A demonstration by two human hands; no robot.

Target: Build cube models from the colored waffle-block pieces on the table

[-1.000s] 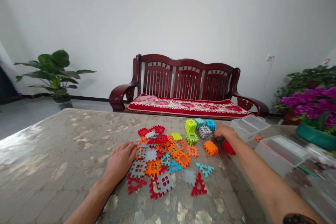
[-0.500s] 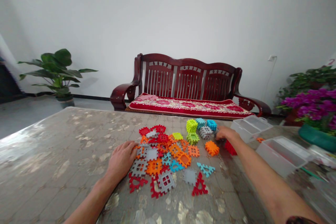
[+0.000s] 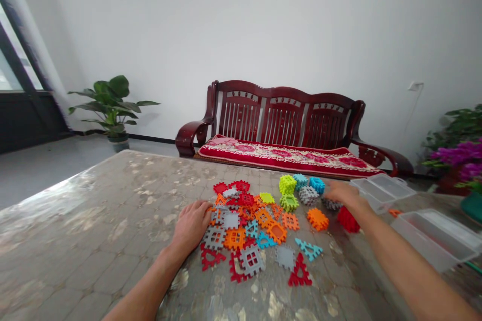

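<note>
My left hand (image 3: 194,219) lies palm down at the left edge of a loose pile of notched plastic building tiles, its fingertips beside a grey window tile (image 3: 215,237) and orange pieces. Its fingers are laid out, with nothing seen in them. My right hand (image 3: 342,193) reaches over the sorted stacks, fingers pinched just above a grey stack (image 3: 331,204); what they hold, if anything, is too small to make out. Close by are a red stack (image 3: 348,219), an orange stack (image 3: 318,219), a blue stack (image 3: 317,184), another grey stack (image 3: 308,194) and a yellow-green stack (image 3: 289,202).
Two clear plastic boxes stand at the right, a farther container (image 3: 382,188) and a nearer container (image 3: 433,241). A small orange piece (image 3: 394,212) lies between them. Beyond the patterned tabletop (image 3: 124,220) is a wooden bench (image 3: 282,115). A potted plant (image 3: 113,103) stands at left.
The camera has turned slightly left, so everything sits farther right in view. My right hand stays over the stacks, and more of the grey stack beneath it shows. My left hand still rests by the pile.
</note>
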